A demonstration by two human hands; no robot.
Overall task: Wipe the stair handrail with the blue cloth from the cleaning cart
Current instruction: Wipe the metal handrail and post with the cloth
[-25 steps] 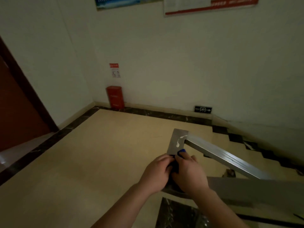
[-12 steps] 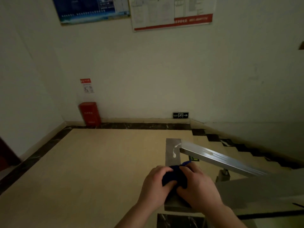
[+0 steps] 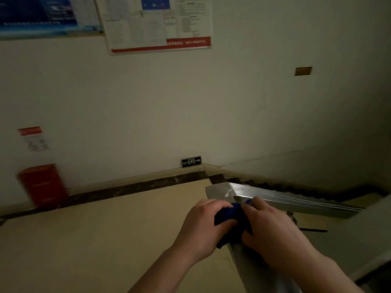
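Observation:
A steel stair handrail (image 3: 292, 203) bends at a flat corner piece and slopes down to the right. The dark blue cloth (image 3: 229, 214) is bunched on the rail just before that corner. My left hand (image 3: 201, 227) grips the cloth from the left side. My right hand (image 3: 273, 231) presses on it from the right, fingers curled over the rail. Most of the cloth is hidden under both hands.
A red fire box (image 3: 43, 185) stands against the far wall at the left, and an exit sign (image 3: 191, 161) sits low on that wall. Posters (image 3: 156, 24) hang above. The stairs (image 3: 317, 193) descend to the right behind the rail. Beige landing floor (image 3: 95, 240) lies to the left.
My view has swung up and to the right, so the wall posters now show. Both hands stay on the cloth at the rail's corner, the cloth showing more between them.

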